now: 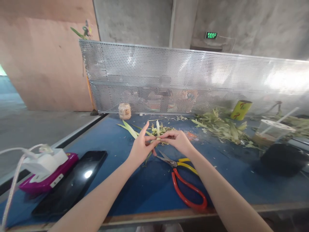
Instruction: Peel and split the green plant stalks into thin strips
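Both hands meet over the blue tabletop, fingertips pinched around a small pale piece of leaf or husk (158, 128) that stands upright between them. My left hand (143, 144) grips its lower part, thumb raised. My right hand (178, 140) pinches the same piece from the other side. Just below the hands lie scissors (174, 164) with one red and one yellow handle, blades spread toward the left hand. Behind the fingers is a heap of green and yellowish scraps (163, 129). Long green leaf strips (130, 129) lie left of it.
On the left are a black phone (72, 180) and a purple power strip (61, 167) with white chargers. A jar (124, 111) stands near the perforated metal screen (145, 77). To the right are dried husks (219, 125), a yellow-green can (241, 110) and a plastic cup with a straw (274, 130).
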The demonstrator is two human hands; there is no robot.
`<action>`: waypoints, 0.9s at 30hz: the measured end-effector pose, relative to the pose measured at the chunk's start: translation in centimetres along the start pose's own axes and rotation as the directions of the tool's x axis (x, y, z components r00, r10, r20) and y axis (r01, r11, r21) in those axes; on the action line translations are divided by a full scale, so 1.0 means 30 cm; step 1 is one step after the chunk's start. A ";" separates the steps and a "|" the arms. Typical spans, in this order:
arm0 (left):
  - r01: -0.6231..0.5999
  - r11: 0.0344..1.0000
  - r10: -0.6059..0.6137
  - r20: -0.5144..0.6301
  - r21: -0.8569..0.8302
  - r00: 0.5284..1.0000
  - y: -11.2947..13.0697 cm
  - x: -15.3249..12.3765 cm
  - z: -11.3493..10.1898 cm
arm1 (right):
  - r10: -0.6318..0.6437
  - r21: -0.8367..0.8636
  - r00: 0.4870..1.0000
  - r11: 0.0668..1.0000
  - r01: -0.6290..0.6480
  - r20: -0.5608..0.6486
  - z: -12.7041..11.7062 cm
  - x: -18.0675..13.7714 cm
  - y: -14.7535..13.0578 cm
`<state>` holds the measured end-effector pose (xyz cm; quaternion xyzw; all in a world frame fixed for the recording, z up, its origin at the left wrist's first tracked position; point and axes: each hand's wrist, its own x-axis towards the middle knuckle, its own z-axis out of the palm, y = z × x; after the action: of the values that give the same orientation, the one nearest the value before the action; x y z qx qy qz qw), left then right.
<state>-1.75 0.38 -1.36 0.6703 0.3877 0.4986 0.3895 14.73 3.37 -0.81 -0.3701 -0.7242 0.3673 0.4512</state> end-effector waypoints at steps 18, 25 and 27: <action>0.029 0.994 -0.035 -0.053 -0.109 0.998 0.015 -0.001 -0.001 | -0.040 -0.017 0.991 0.999 0.038 -0.132 0.024 -0.006 -0.008; 0.026 0.992 -0.026 0.003 -0.124 1.000 0.013 -0.002 0.006 | -0.085 -0.069 0.985 0.995 0.076 -0.149 0.022 -0.002 0.006; 0.014 0.995 -0.017 -0.032 -0.102 0.999 0.008 -0.002 0.006 | -0.133 -0.069 0.983 0.990 0.125 -0.128 0.025 0.000 0.017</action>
<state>-1.56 0.20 -1.19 0.6385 0.3734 0.5253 0.4206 14.14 3.45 -1.50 -0.3593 -0.7260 0.2900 0.5096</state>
